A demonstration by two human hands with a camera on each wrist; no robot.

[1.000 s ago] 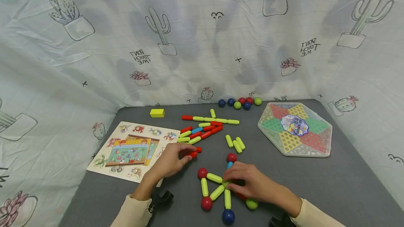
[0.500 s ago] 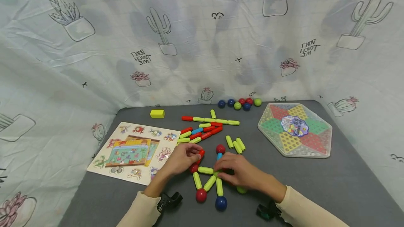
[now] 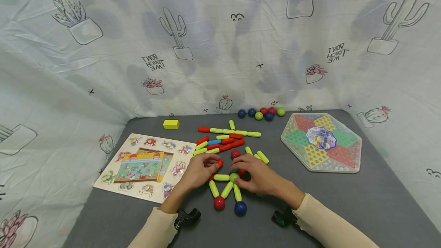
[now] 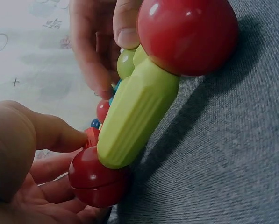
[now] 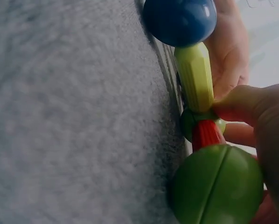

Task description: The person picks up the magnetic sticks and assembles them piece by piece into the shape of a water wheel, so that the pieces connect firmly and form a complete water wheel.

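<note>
In the head view my left hand (image 3: 200, 170) pinches a red rod (image 3: 219, 163) between thumb and fingers. That rod stands at a red ball (image 4: 99, 177), seen low in the left wrist view. My right hand (image 3: 260, 175) grips the green hub ball (image 3: 234, 178) of a star-like ball-and-rod build. Yellow-green rods (image 3: 221, 177) fan out from the hub, ending in balls such as a red one (image 3: 219, 203) and a blue one (image 3: 240, 208). In the right wrist view, a short red rod (image 5: 207, 134) links the hub to a larger-looking green ball (image 5: 218, 186). My right fingers hide part of the build.
Behind the hands lie several loose red, blue and yellow-green rods (image 3: 225, 147). Loose balls (image 3: 258, 115) sit at the back edge. A picture puzzle board (image 3: 138, 192) lies left, a hexagonal game board (image 3: 322, 160) right, and a yellow block (image 3: 171, 124) back left.
My left hand has picked up the red rod and brought it to the build's red ball. My right hand has shifted the build left and away from me.
</note>
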